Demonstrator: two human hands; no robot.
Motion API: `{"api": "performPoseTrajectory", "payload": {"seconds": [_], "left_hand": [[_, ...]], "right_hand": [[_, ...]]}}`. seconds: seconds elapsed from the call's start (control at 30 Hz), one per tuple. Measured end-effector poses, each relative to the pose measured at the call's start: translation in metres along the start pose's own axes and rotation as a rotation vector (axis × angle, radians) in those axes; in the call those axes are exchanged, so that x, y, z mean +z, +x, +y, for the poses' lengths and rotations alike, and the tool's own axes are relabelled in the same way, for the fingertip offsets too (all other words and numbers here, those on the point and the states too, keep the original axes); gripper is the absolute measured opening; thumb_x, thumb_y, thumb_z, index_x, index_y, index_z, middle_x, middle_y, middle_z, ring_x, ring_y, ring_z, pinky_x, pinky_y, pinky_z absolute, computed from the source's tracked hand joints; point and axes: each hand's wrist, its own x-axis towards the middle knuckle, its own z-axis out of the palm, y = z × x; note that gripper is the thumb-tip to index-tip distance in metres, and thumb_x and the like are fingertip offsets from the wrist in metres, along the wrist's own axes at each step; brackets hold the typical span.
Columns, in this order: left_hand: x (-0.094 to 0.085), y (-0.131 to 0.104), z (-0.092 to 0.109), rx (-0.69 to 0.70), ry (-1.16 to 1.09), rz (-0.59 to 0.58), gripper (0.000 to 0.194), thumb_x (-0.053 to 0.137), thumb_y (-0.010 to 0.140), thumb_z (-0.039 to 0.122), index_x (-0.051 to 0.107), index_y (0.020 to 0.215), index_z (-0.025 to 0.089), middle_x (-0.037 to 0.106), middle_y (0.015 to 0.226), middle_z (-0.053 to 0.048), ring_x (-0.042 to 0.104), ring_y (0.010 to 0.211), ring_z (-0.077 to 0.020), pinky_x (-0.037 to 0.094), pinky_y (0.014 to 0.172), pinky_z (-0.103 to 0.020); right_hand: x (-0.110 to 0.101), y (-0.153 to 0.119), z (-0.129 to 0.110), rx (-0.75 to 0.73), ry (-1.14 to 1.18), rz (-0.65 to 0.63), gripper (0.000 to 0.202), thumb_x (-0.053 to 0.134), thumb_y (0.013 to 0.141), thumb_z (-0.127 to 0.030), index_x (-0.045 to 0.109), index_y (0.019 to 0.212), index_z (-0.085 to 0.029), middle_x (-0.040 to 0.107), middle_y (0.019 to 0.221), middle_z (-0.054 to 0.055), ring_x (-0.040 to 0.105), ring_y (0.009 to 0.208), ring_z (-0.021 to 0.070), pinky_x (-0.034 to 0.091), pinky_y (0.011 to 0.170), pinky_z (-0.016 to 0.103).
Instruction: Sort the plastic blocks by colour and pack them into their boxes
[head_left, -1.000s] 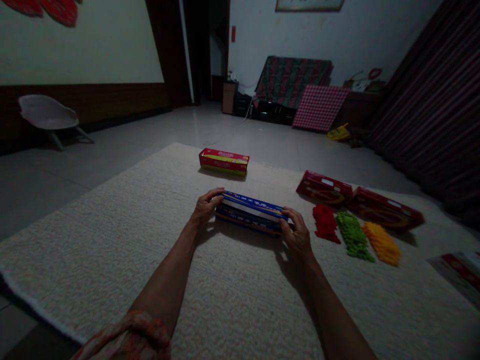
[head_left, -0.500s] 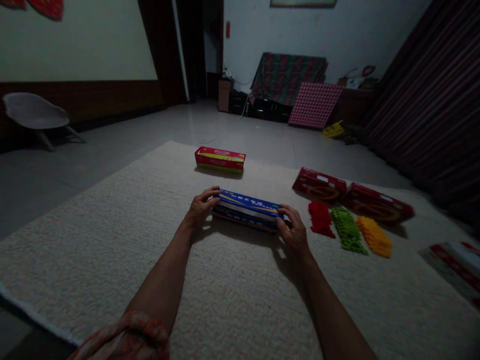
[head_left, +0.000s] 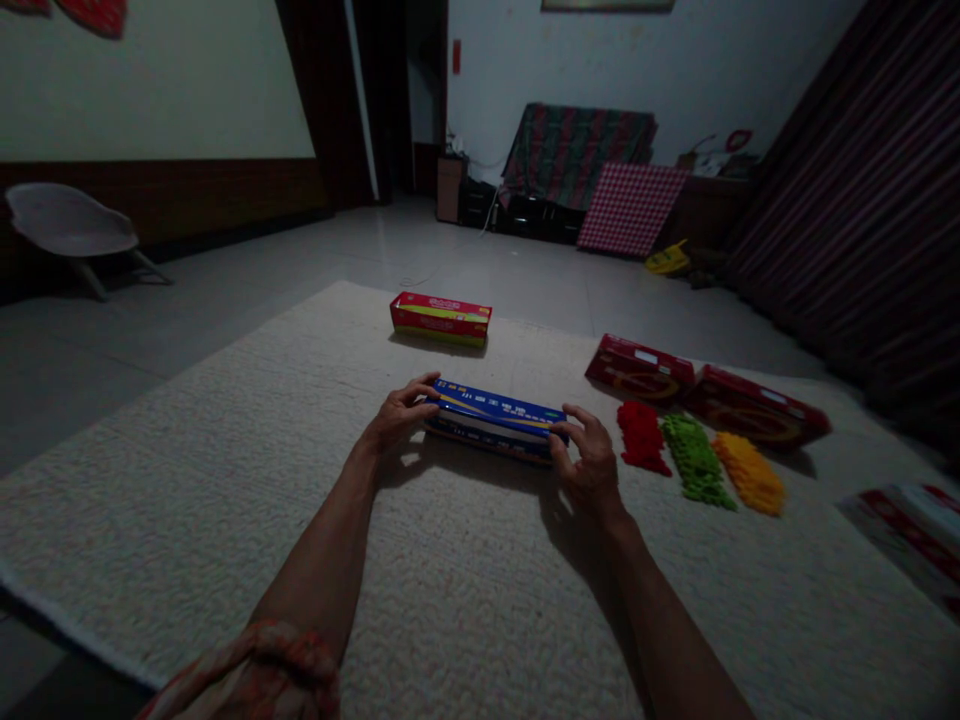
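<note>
A long blue carton (head_left: 495,415) with white lettering and a pale band lies on the cream quilted mat (head_left: 450,580) in front of me. My left hand (head_left: 399,415) grips its left end, thumb on the near side and fingers on the far top edge. At the right end, my right hand (head_left: 586,455) holds it between thumb and fingers. Beyond it stands a red and yellow-green box (head_left: 441,318). To the right of my right hand lie a red fuzzy bundle (head_left: 642,437), a green one (head_left: 697,460) and an orange one (head_left: 750,472).
Two dark red boxes (head_left: 640,368) stand end to end behind the bundles. Another red and white box (head_left: 915,535) sits at the right edge. On the tiled floor are a pale chair (head_left: 71,225) at left and a yellow object (head_left: 667,260) far back.
The blue carton's top has tipped slightly toward me, and the pale gap along its front looks narrower. Both hands stay at its ends, with only small finger shifts.
</note>
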Motion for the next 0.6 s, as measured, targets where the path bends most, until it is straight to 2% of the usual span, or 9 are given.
{"api": "performPoseTrajectory", "payload": {"seconds": [0.2,0.3,0.4,0.6], "left_hand": [[0.0,0.004,-0.003,0.046,0.084,0.053,0.032,0.078,0.071,0.05,0.075,0.074,0.018,0.055,0.146,-0.015,0.044,0.139,-0.0378,0.033,0.117,-0.051],[0.0,0.004,-0.006,0.047,0.088,0.047,0.031,0.08,0.068,0.048,0.076,0.077,0.019,0.056,0.146,-0.015,0.046,0.138,-0.0375,0.035,0.115,-0.05],[0.0,0.004,-0.005,0.041,0.115,0.019,0.029,0.078,0.068,0.046,0.075,0.076,0.018,0.055,0.147,-0.015,0.046,0.138,-0.0369,0.037,0.114,-0.05],[0.002,0.003,-0.007,0.031,0.057,0.028,0.019,0.077,0.065,0.034,0.076,0.075,0.018,0.058,0.145,-0.015,0.049,0.136,-0.0352,0.036,0.113,-0.048]], "right_hand": [[0.011,-0.002,-0.023,-0.17,-0.205,-0.138,0.028,0.054,0.091,-0.024,0.07,0.114,-0.028,0.07,0.118,0.009,0.054,0.123,0.0353,0.027,0.109,0.063],[0.017,-0.007,-0.024,-0.19,-0.245,-0.114,0.031,0.052,0.094,-0.024,0.068,0.119,-0.03,0.07,0.118,0.008,0.054,0.121,0.0334,0.026,0.109,0.062],[0.019,-0.011,-0.02,-0.225,-0.275,-0.105,0.031,0.051,0.095,-0.021,0.067,0.121,-0.027,0.069,0.12,0.009,0.054,0.12,0.0316,0.026,0.109,0.059],[0.018,-0.014,-0.022,-0.242,-0.306,-0.132,0.027,0.051,0.095,-0.019,0.068,0.115,-0.025,0.069,0.116,0.009,0.054,0.121,0.0314,0.025,0.109,0.059]]}}
